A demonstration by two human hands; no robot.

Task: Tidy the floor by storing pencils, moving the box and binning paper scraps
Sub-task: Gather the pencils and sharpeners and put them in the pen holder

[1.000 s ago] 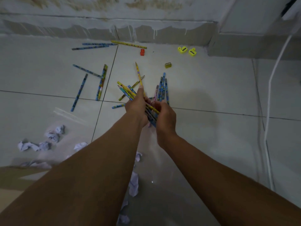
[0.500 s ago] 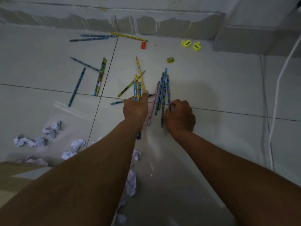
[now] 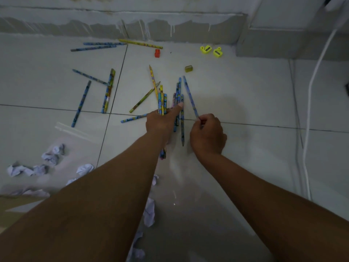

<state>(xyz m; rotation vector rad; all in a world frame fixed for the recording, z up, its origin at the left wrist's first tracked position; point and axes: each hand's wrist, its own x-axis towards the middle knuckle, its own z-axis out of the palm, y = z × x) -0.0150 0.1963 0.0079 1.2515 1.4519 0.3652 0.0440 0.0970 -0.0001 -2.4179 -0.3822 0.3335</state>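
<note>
My left hand grips a bundle of blue and yellow pencils, its forefinger stretched out over a loose group of blue pencils on the floor. To its right, my right hand pinches the near end of a single blue pencil, which slants up and away. More pencils lie scattered at the left and along the wall. Crumpled paper scraps lie at the lower left and under my left arm. A cardboard box corner shows at the left edge.
Two yellow sharpeners, an orange one and an olive one sit near the wall. A white cable runs down the right side. A clear plastic bag lies flat at the left.
The right hand went from resting on the floor pencils to pinching one blue pencil and lifting its end. The left hand keeps its bundle and now points a finger over the pile.
</note>
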